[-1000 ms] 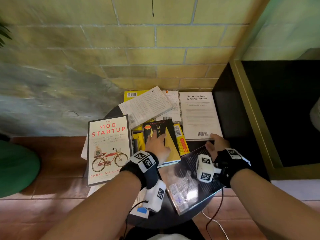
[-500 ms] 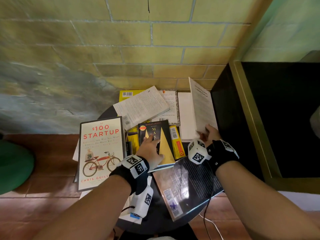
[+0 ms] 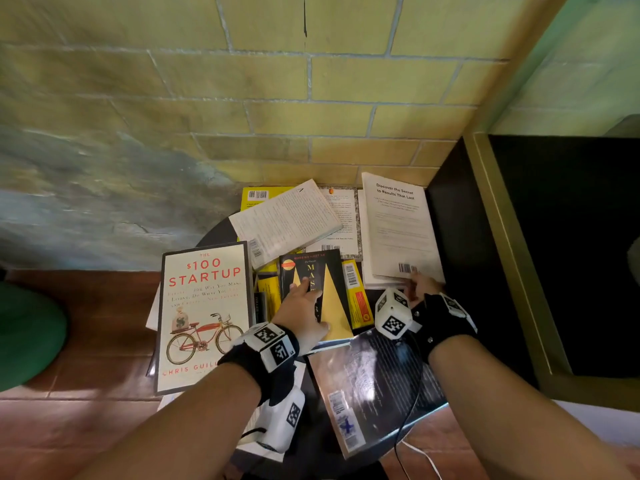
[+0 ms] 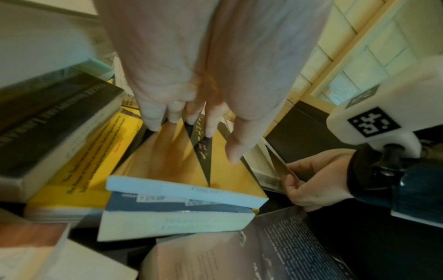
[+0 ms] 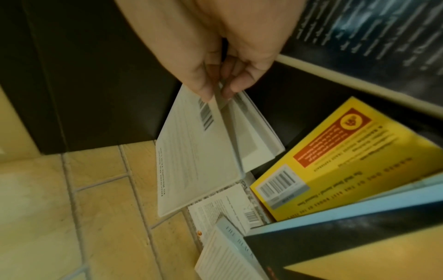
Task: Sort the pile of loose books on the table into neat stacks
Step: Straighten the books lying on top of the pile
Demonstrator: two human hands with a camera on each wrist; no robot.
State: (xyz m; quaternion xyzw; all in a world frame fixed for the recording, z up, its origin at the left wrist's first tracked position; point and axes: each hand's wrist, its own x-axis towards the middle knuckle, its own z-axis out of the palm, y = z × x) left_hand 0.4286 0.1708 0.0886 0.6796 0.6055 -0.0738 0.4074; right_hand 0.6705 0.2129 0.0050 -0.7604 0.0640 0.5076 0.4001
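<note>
Loose books lie heaped on a small round black table [image 3: 214,233]. My left hand [image 3: 304,292] lies flat, fingers straight, on the black-and-yellow Mastery book [image 3: 334,306] in the middle; the left wrist view shows the same hand [image 4: 191,117] on that book [image 4: 191,166]. My right hand [image 3: 414,282] pinches the back cover of a white book [image 3: 398,230] at its near edge by the barcode. In the right wrist view the thumb and fingers [image 5: 203,91] hold that cover raised off the pages of the white book [image 5: 199,161].
The $100 Startup book [image 3: 204,313] lies at the left, a white book [image 3: 287,223] sits askew at the back, a yellow book [image 3: 356,292] is beside Mastery, and a glossy dark book [image 3: 374,386] is nearest me. A black cabinet [image 3: 460,254] stands right of the table, a brick wall behind.
My right hand took the white book's back cover, swung it up steeply, and has now lowered it partway. The left hand has stayed on the Mastery book.
</note>
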